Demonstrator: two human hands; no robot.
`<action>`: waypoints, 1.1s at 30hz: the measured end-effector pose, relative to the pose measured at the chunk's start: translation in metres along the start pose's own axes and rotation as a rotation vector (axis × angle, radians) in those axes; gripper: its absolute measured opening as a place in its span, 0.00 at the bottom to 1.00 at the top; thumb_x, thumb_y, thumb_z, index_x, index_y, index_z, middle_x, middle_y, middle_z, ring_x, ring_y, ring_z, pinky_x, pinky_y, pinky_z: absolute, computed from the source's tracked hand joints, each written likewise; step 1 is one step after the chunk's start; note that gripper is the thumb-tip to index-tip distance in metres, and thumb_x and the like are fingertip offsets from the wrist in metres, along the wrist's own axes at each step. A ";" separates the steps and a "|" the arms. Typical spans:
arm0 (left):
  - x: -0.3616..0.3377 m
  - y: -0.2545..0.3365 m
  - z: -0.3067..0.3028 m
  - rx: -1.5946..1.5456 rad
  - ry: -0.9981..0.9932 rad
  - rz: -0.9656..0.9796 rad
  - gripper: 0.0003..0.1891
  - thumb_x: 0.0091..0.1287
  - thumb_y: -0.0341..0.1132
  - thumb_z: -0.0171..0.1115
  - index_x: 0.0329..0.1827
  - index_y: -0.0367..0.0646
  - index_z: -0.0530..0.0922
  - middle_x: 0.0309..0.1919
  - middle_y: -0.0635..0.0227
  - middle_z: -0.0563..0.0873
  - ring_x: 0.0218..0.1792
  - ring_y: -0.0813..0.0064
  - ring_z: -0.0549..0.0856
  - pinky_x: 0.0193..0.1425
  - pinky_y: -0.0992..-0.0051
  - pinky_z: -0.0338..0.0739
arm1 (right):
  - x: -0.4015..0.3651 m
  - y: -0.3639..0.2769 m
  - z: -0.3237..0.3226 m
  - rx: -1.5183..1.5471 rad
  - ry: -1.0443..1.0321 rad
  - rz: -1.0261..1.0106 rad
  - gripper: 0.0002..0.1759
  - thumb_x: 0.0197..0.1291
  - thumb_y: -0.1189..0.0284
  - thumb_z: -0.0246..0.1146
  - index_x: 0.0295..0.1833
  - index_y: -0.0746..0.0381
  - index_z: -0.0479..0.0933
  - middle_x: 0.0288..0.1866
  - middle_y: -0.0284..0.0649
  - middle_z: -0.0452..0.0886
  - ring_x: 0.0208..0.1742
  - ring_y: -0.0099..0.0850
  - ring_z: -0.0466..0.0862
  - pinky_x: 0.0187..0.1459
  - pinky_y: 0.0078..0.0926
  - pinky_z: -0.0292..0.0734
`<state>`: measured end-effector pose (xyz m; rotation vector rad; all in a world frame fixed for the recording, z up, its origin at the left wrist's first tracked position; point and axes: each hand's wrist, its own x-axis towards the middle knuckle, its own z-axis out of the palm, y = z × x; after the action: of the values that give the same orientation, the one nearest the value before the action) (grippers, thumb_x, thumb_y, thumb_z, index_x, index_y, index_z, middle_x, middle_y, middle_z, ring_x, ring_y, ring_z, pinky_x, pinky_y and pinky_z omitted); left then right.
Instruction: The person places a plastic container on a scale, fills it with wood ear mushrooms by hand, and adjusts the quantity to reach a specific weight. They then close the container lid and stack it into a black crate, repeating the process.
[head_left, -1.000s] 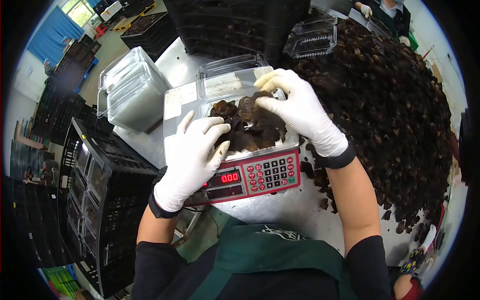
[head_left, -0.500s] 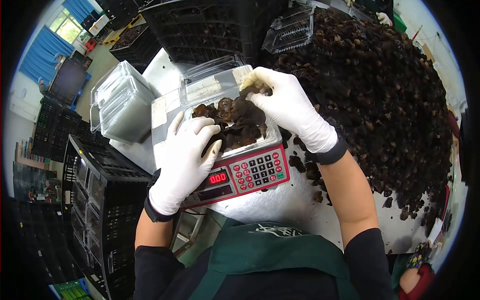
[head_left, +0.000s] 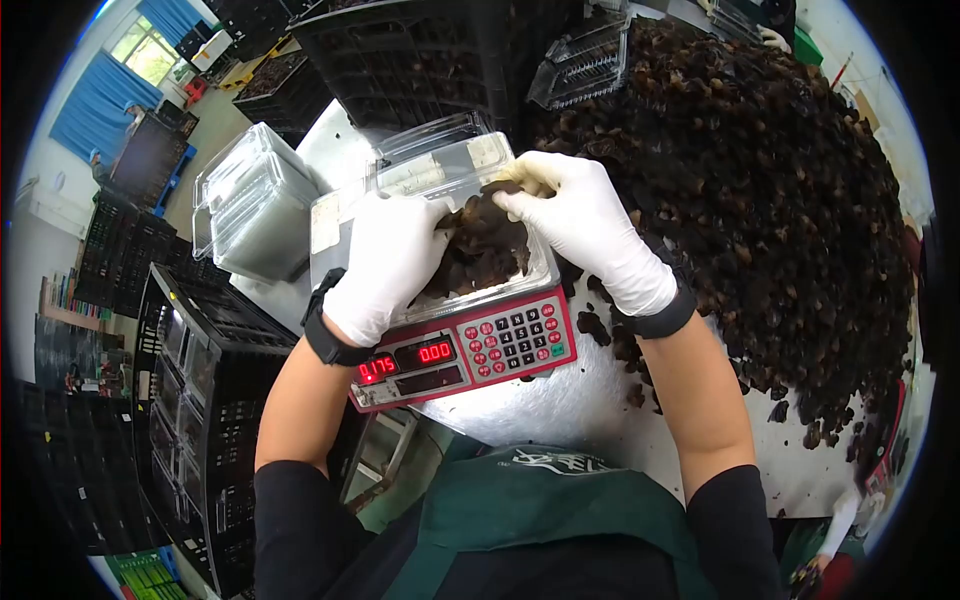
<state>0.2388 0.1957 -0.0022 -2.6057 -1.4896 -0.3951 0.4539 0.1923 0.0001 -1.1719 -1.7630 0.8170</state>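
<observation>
On a red electronic scale (head_left: 515,338) sits an opened clear plastic clamshell box (head_left: 545,275) holding dark wood ear mushrooms (head_left: 485,250). My right hand (head_left: 595,225), in a white glove, pinches a wood ear mushroom piece (head_left: 502,187) between thumb and fingers above the box's right side. My gloved left hand (head_left: 392,255) reaches over the box's left side, thumb and forefinger closed at the edge of the mushrooms; its other fingers are bent and partly hidden. Red digits on the scale read 0.175 and 0.00.
A large heap of wood ear mushrooms (head_left: 760,200) covers the right of the metal table (head_left: 600,410). Stacked clear boxes (head_left: 260,205) stand at the left. A black crate (head_left: 400,75) rises behind the scale. Another person's gloved hand (head_left: 772,40) shows at the far edge.
My left hand has gone from spread fingers to a closed grip at the mushrooms, moving up and right. The 0.175 reading is now uncovered. My right hand has shifted slightly, still pinching a piece.
</observation>
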 end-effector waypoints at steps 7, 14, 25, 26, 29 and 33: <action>-0.018 -0.006 -0.028 -0.186 0.171 -0.074 0.09 0.59 0.26 0.71 0.42 0.39 0.85 0.37 0.62 0.82 0.41 0.59 0.83 0.47 0.65 0.76 | -0.004 0.002 -0.001 0.195 0.007 0.053 0.13 0.64 0.69 0.69 0.47 0.68 0.83 0.31 0.38 0.85 0.32 0.22 0.81 0.37 0.24 0.78; -0.054 0.039 -0.052 -0.532 0.174 -0.106 0.05 0.62 0.25 0.70 0.39 0.38 0.82 0.35 0.60 0.82 0.37 0.67 0.85 0.41 0.73 0.77 | -0.065 -0.026 -0.006 0.105 -0.012 -0.204 0.08 0.60 0.80 0.66 0.46 0.64 0.84 0.46 0.38 0.85 0.50 0.30 0.84 0.51 0.26 0.78; -0.106 0.147 0.018 -0.985 -0.318 0.070 0.10 0.61 0.22 0.71 0.43 0.39 0.81 0.32 0.63 0.86 0.28 0.74 0.84 0.35 0.77 0.78 | -0.245 0.006 -0.009 0.020 0.105 -0.011 0.11 0.52 0.76 0.72 0.43 0.61 0.84 0.49 0.40 0.84 0.53 0.40 0.83 0.55 0.34 0.79; -0.104 0.154 0.020 -0.929 -0.398 0.096 0.08 0.62 0.21 0.69 0.43 0.36 0.82 0.30 0.63 0.86 0.29 0.76 0.85 0.37 0.77 0.78 | -0.255 0.006 -0.012 0.053 0.132 0.018 0.11 0.53 0.76 0.72 0.43 0.61 0.84 0.49 0.40 0.84 0.53 0.40 0.84 0.54 0.34 0.79; -0.109 0.168 0.043 -0.942 -0.519 0.144 0.10 0.57 0.21 0.71 0.42 0.36 0.83 0.30 0.61 0.86 0.29 0.72 0.85 0.35 0.74 0.78 | -0.286 0.011 -0.017 0.054 0.121 0.125 0.11 0.53 0.77 0.72 0.44 0.62 0.84 0.51 0.41 0.84 0.52 0.40 0.84 0.53 0.34 0.80; -0.112 0.180 0.049 -0.891 -0.495 0.328 0.17 0.59 0.27 0.71 0.53 0.42 0.86 0.27 0.61 0.87 0.27 0.66 0.87 0.37 0.71 0.82 | -0.314 0.013 -0.017 0.018 0.251 0.153 0.09 0.56 0.72 0.72 0.41 0.62 0.83 0.41 0.42 0.83 0.41 0.41 0.83 0.45 0.35 0.80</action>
<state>0.3472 0.0215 -0.0751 -3.8103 -1.0781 -0.4774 0.5386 -0.0959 -0.0947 -1.3474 -1.4732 0.7372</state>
